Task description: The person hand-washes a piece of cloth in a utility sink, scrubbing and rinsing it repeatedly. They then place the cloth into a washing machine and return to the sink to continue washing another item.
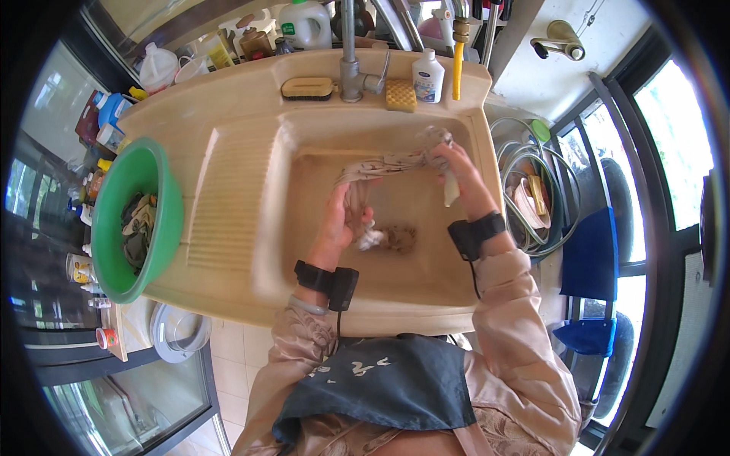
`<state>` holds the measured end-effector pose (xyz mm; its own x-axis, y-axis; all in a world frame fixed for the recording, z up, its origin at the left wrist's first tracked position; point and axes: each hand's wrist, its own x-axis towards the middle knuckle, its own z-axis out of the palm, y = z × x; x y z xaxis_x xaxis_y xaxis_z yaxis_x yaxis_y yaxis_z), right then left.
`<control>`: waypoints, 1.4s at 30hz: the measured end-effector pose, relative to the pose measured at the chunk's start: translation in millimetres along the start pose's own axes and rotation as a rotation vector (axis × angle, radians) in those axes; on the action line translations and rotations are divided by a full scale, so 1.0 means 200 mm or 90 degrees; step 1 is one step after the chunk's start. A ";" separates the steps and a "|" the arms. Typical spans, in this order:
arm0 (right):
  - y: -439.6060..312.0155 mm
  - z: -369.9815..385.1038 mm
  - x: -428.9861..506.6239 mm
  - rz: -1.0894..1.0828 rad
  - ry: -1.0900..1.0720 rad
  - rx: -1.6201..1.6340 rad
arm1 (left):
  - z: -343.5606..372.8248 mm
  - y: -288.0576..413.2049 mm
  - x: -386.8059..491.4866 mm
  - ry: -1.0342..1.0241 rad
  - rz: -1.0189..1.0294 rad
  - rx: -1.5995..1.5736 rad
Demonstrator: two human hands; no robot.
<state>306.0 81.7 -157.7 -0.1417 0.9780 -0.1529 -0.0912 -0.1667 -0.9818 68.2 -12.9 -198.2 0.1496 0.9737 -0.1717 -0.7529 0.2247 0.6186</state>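
Observation:
A pale patterned cloth (388, 165) is stretched between my two hands over the sink basin (445, 273). My left hand (342, 219) grips one end, part of which hangs down below the fingers. The other, bunched end is in my right hand (462, 176), at the basin's right side; a short pale strip dangles beneath that hand. On the basin floor, near my left hand, lies a blurred white and brown-speckled patch (393, 238); whether it is cloth or suds I cannot tell.
A green plastic basin (174, 211) with dark clothes stands left of the ribbed washboard (222, 205). Along the back edge are a scrubbing brush (307, 89), the faucet (351, 80), a yellow sponge (401, 95) and a white bottle (428, 77). A coiled hose (505, 194) hangs at right.

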 end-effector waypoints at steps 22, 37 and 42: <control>0.46 0.61 -0.12 -0.177 0.155 -0.309 | -0.06 -0.24 0.05 0.238 -0.070 0.016; 0.21 -0.06 0.10 0.059 0.060 0.278 | -0.05 -0.12 0.02 0.065 -0.055 0.588; 0.01 -0.05 0.05 0.178 0.049 0.168 | 0.01 -0.15 0.00 -0.066 0.014 0.754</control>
<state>313.7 92.0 -161.4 -0.1233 0.8952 -0.4283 -0.3119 -0.4447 -0.8396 92.7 -19.0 -215.5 0.2354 0.9641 -0.1231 0.2973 0.0491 0.9535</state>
